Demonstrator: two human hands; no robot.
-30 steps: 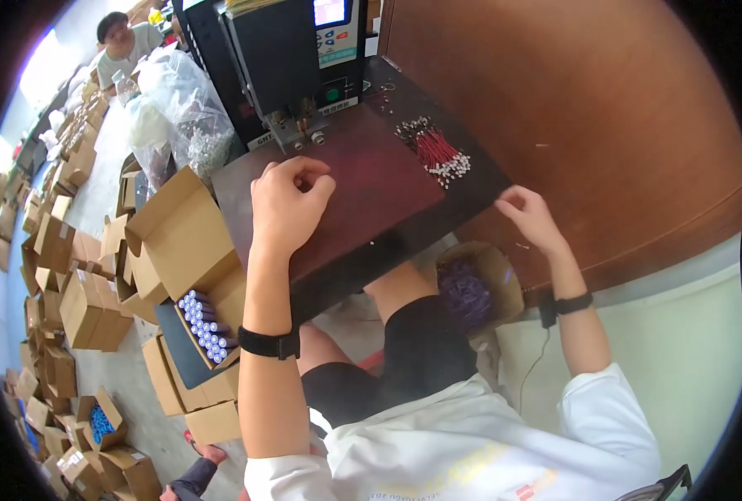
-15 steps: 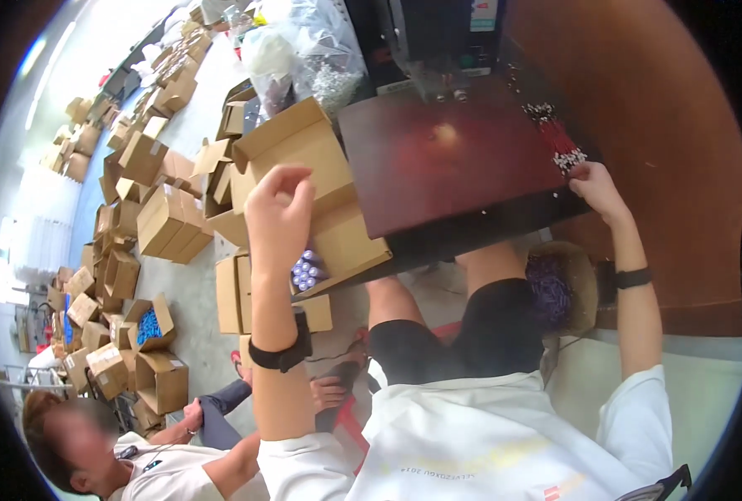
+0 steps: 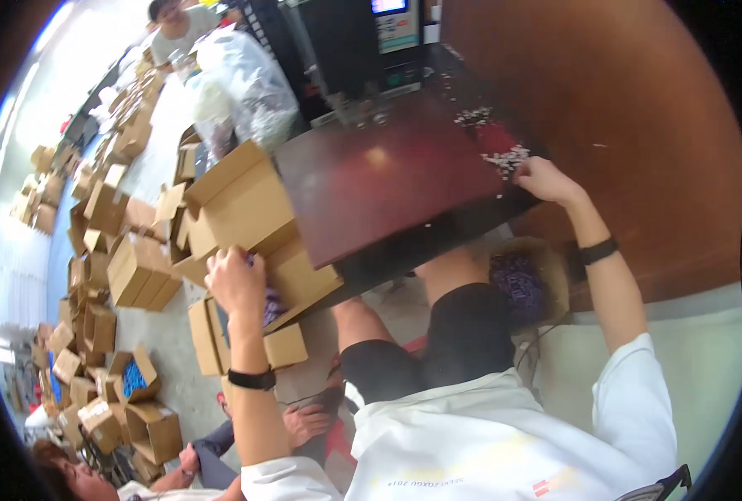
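My left hand (image 3: pixel 236 280) reaches down over an open cardboard box (image 3: pixel 292 288) beside the table, with its fingers curled into the purple pieces (image 3: pixel 272 307) inside; what the fingers grip is hidden. My right hand (image 3: pixel 546 179) rests at the far right edge of the dark red table (image 3: pixel 388 184). Its fingertips touch a scatter of small red and white parts (image 3: pixel 504 154). Both wrists carry black bands.
A dark machine with a small screen (image 3: pixel 396 25) stands at the back of the table, with clear plastic bags (image 3: pixel 246 92) to its left. Several open cardboard boxes (image 3: pixel 121 267) cover the floor. A round container of purple pieces (image 3: pixel 517 280) sits under the table. One person (image 3: pixel 179 21) is far back and another (image 3: pixel 79 480) is low left.
My left hand left the tabletop, rose, then dropped to the open box on the left. My right hand stayed by the small parts. The view swung left and partly back.
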